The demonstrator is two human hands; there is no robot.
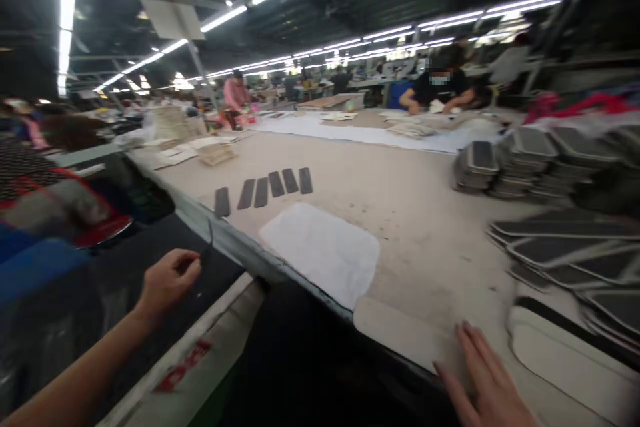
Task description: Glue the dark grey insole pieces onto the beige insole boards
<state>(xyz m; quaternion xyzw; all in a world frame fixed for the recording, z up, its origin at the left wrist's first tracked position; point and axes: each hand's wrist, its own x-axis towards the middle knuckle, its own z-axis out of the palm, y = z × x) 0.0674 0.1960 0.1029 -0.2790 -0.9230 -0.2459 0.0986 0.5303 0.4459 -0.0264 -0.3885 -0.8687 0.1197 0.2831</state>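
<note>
My left hand point(170, 279) is off the table's near edge on the left, its thumb and fingers pinched together. A thin dark line shows by the fingertips, too faint to name. My right hand point(483, 373) lies flat with fingers stretched out, on the right end of a beige rounded panel point(400, 325) along the table's edge. Left of that panel lies a white sheet with rounded corners point(325, 243). Several small dark grey strips point(261, 192) lie in a loose row beyond the sheet. Right of my right hand is a pale panel with a black border point(560, 347).
Stacks of dark grey panels with light edges point(530, 157) stand at the right of the beige table point(400, 193), with more panels fanned out point(565, 247) nearer. Pale stacked pieces point(215, 152) lie at the far left. A co-worker point(440, 90) works across the table.
</note>
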